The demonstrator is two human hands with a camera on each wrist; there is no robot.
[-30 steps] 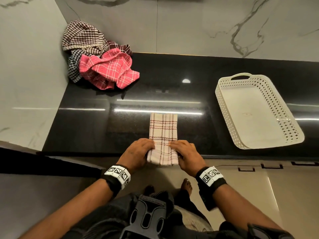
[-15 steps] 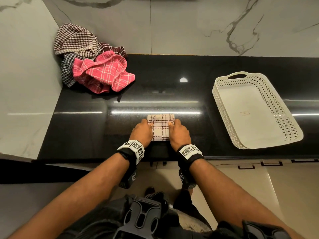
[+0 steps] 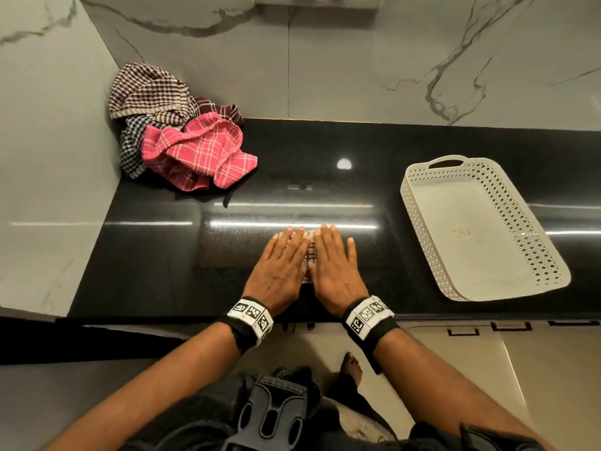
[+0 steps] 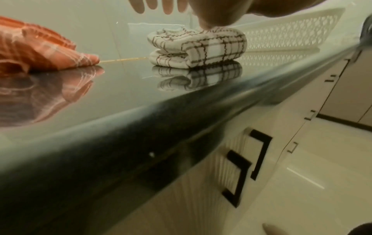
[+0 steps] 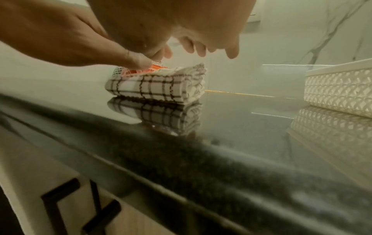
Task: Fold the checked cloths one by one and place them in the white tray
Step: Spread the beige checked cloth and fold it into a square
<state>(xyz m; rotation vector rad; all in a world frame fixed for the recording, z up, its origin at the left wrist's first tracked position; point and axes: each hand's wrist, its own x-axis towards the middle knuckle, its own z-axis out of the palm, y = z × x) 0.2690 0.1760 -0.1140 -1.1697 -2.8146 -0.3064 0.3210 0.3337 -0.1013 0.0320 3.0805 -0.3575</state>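
A white cloth with dark red checks lies folded into a small thick packet on the black counter, near its front edge. My left hand and right hand lie side by side on it, palms down, fingers straight, and cover most of it. The left wrist view shows the packet with the heel of the hand touching its top. The right wrist view shows its layered edge. The white perforated tray stands to the right with nothing in it.
A heap of crumpled checked cloths, pink, brown and black-and-white, sits in the back left corner against the marble walls. Bare counter lies between the packet and the tray wall. Cabinet handles show below the counter edge.
The long strip of cloth has been folded over away from me into a short packet. Both hands went from gripping its near end to lying flat on top.
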